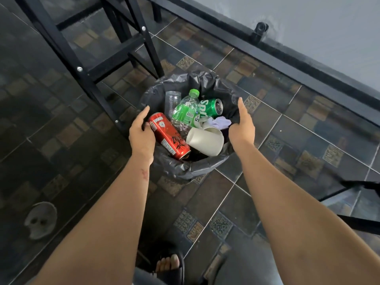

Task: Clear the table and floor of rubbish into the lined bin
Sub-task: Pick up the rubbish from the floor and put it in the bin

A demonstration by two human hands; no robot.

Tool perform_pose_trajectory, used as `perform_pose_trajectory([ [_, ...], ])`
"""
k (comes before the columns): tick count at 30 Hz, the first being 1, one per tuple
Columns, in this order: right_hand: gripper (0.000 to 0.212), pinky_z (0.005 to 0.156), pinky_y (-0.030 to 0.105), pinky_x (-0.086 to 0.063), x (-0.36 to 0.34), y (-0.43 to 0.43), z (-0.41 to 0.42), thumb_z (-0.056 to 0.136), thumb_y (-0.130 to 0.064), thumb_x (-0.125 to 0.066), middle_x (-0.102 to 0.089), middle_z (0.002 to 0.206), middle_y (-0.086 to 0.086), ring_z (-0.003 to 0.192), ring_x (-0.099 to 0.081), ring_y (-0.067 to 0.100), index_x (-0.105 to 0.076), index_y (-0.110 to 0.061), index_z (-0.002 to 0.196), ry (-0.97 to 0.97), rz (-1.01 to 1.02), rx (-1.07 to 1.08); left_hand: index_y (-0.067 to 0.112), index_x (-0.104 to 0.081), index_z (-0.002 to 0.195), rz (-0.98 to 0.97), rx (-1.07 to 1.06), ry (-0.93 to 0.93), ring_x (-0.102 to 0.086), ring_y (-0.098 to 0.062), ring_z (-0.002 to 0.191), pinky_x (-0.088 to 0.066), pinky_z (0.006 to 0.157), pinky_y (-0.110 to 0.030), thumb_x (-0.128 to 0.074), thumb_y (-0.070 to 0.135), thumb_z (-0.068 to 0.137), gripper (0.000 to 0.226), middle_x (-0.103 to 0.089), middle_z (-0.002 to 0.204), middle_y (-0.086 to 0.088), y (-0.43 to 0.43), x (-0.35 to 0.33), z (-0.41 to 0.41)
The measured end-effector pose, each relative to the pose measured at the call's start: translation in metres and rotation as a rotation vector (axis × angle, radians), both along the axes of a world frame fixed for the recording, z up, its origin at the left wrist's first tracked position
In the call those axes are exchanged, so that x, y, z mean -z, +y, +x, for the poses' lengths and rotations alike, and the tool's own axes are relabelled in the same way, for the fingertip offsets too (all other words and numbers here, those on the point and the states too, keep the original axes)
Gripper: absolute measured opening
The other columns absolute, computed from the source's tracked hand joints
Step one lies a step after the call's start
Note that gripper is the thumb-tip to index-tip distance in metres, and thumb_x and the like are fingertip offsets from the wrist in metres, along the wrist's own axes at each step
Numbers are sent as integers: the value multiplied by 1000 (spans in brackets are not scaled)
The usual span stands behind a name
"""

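Rubbish fills the round bin [185, 171] lined with a black plastic bag, which stands on the dark patterned floor tiles [287, 140] straight ahead of me. My left hand [141, 133] is on the left rim, fingers curled inward over the liner and touching the red drinks can [169, 135] that lies tilted against that side. My right hand [242, 125] rests on the right rim, thumb stretched forward along the edge. Its fingers are hidden behind it, so I cannot tell whether they grasp the rim. Between my hands, all inside the liner, lie a white paper cup [205, 140] on its side, a crumpled pale tissue [220, 121], a crushed clear plastic bottle [186, 112] with green label and cap, a green soft-drink can [211, 106] and a ribbed clear plastic cup [172, 102].

Black metal table legs [86, 64] stand just beside the bin's far left side, crowding that edge. A black rail [267, 56] runs along the foot of the grey wall [318, 27] beyond the bin. Thin black furniture legs [359, 186] reach in from the right, well apart from the bin. Tiles lie open to the bin's right and toward me, where my foot in a black sandal [169, 264] stands. A pale skull-shaped object [40, 220] shows at lower left, blurred.
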State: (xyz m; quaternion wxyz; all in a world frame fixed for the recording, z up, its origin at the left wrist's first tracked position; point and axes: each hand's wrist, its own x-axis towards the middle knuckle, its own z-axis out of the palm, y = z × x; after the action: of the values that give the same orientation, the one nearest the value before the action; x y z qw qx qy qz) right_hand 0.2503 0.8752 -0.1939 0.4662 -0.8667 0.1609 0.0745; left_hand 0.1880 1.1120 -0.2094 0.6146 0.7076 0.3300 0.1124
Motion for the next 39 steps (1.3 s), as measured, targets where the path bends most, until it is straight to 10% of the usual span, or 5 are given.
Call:
perform_pose_trajectory([
  [15, 86, 64, 27, -44, -213, -82, -114, 86, 8, -32, -45, 149, -6, 95, -56, 20, -21, -48, 150, 237, 70, 267, 40, -57, 129, -100, 115, 174, -47, -5, 125, -40, 107, -29, -48, 12, 99, 42, -50, 138, 14, -82, -203, -78],
  [20, 80, 86, 39, -53, -322, -110, -168, 87, 9, -29, -51, 143, -4, 115, -58, 28, -33, -45, 146, 222, 135, 387, 38, -58, 129, -73, 181, 156, -46, -1, 124, -36, 110, -31, -48, 15, 99, 40, -49, 127, 25, -107, -309, -117],
  [30, 75, 74, 24, -49, -456, -147, -291, 85, 8, -32, -61, 131, -1, 102, -60, 19, -42, -38, 143, 135, 236, 615, 49, -61, 119, -6, 356, 155, -46, -5, 126, -34, 112, -38, -55, 29, 95, 32, -53, 137, 14, -149, -453, -187],
  [33, 77, 48, 6, -39, -474, -159, -331, 84, 8, -33, -59, 133, -3, 73, -56, 1, -42, -40, 143, 135, 243, 693, 50, -61, 119, 20, 425, 172, -47, -7, 125, -35, 111, -39, -54, 37, 93, 30, -54, 136, 14, -164, -476, -213],
  [39, 78, 54, 14, -38, -500, -191, -424, 83, 8, -33, -56, 136, -4, 81, -55, 8, -41, -41, 143, 106, 270, 835, 43, -61, 124, 47, 568, 152, -49, -9, 125, -37, 110, -39, -53, 37, 94, 31, -55, 136, 13, -205, -503, -273],
])
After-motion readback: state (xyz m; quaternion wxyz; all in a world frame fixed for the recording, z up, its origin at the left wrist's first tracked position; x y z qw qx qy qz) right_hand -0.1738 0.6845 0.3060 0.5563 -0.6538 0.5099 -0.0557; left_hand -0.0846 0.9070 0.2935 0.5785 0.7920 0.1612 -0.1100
